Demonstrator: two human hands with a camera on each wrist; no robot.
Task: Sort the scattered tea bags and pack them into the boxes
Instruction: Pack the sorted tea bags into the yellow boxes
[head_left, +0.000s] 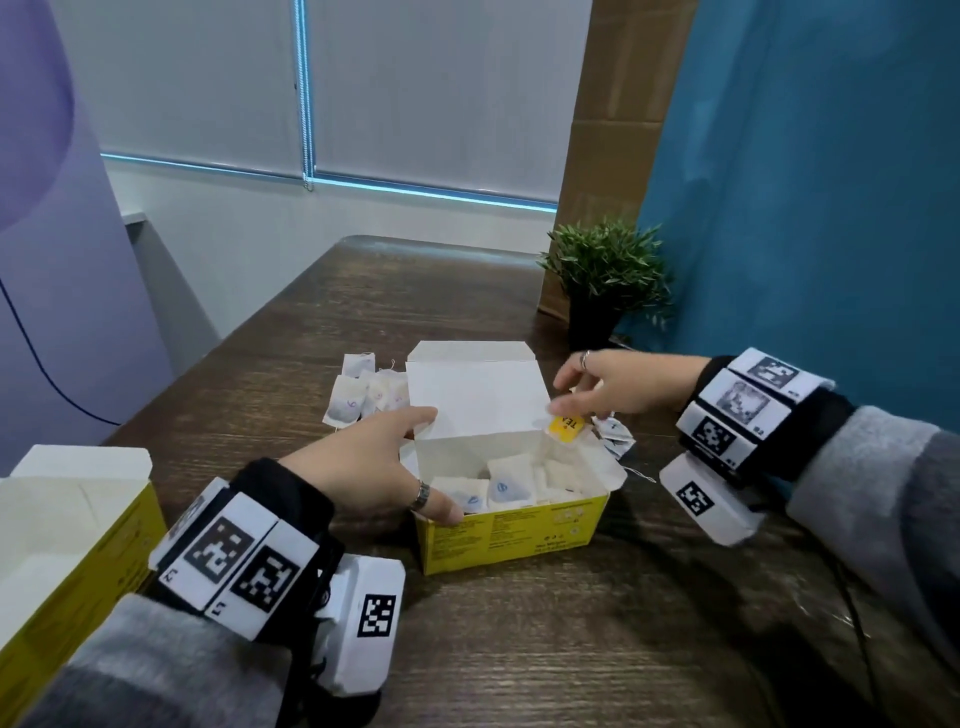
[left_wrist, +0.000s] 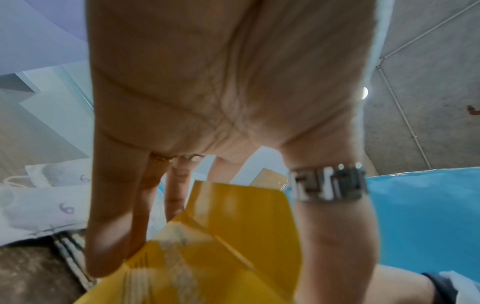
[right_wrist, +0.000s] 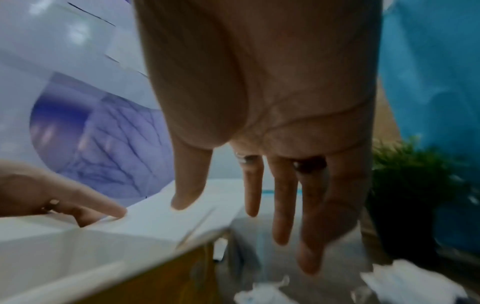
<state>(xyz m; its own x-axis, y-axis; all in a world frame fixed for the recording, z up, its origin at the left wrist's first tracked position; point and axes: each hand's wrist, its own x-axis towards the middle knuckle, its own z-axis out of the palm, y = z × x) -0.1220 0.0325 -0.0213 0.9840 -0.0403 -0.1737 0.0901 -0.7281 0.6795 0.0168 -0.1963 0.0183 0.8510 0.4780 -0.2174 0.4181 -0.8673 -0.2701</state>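
Observation:
An open yellow tea box (head_left: 514, 530) stands mid-table with several white tea bags (head_left: 504, 486) inside. Its white lid (head_left: 472, 395) stands up. My left hand (head_left: 415, 462) brackets the box's left end: the thumb lies on the front corner and the index fingertip presses the lid; in the left wrist view its straight fingers (left_wrist: 111, 226) flank the box (left_wrist: 221, 257). My right hand (head_left: 563, 397) hovers at the lid's right edge above the yellow side flap (head_left: 566, 427), fingers (right_wrist: 283, 205) straight, holding nothing. Loose tea bags (head_left: 358, 395) lie behind the box on the left, and more tea bags (head_left: 615, 434) lie on its right.
A second open yellow box (head_left: 67, 525) sits at the near left edge of the dark wooden table (head_left: 571, 649). A potted plant (head_left: 608, 280) stands at the back right against a cardboard column (head_left: 618, 130) and a blue wall.

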